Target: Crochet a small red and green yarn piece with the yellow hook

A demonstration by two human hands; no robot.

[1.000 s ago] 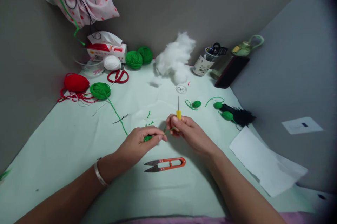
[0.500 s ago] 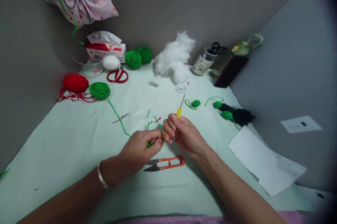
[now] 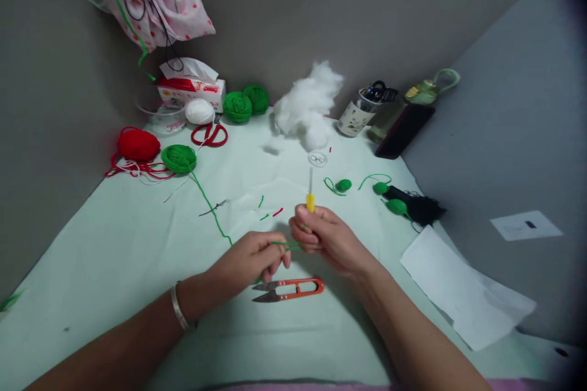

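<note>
My left hand (image 3: 250, 259) is closed in a pinch on a small green crocheted piece, mostly hidden under the fingers. A green yarn strand (image 3: 211, 204) runs from it back to a green yarn ball (image 3: 178, 158). My right hand (image 3: 323, 237) is closed on a crochet hook with a yellow handle (image 3: 310, 200), its metal tip pointing away from me, and green yarn loops over a finger. A short green strand stretches between the two hands. Orange thread snips (image 3: 288, 289) lie on the pale green table cover (image 3: 114, 256) just in front of my hands.
At the back are a red yarn ball (image 3: 137, 144), a white ball (image 3: 199, 111), two green balls (image 3: 247, 102), red scissors (image 3: 210, 134), a tissue box (image 3: 191, 88), white stuffing (image 3: 309, 106) and a tool cup (image 3: 362, 111). Small green crocheted pieces (image 3: 383, 189) lie right, white paper (image 3: 463, 287) nearer.
My hands have drawn slightly apart, stretching the green strand between them. The hook has swung from tilted right back to upright. The view shifted a little.
</note>
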